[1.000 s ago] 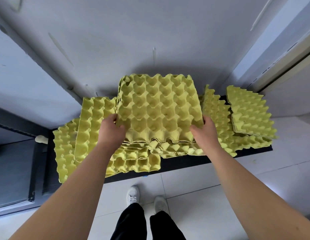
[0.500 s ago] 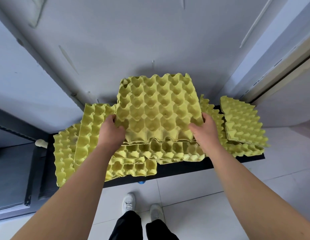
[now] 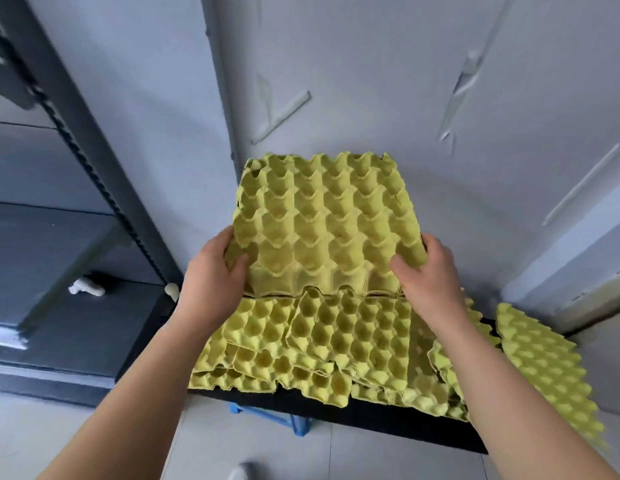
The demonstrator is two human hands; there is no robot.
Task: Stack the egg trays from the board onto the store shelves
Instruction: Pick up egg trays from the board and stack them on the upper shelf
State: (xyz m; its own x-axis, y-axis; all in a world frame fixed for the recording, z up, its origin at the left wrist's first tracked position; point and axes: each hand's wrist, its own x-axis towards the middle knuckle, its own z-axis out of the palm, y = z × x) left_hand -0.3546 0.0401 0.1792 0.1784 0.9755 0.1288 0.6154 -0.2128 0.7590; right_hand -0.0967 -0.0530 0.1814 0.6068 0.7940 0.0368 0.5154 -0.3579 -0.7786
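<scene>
Left hand (image 3: 211, 271) and right hand (image 3: 430, 275) grip opposite edges of a yellow egg tray (image 3: 322, 223), thumbs curled into its cups. The tray is now lifted clear above the pile of trays (image 3: 319, 344) on the black board (image 3: 336, 407), higher than a moment earlier.

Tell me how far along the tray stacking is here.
Done: no trays show on the dark shelves at left. In hand: the left hand and right hand hold an egg tray by its near corners, above the pile. Left: that pile on the black board, plus the far-right tray.
</scene>
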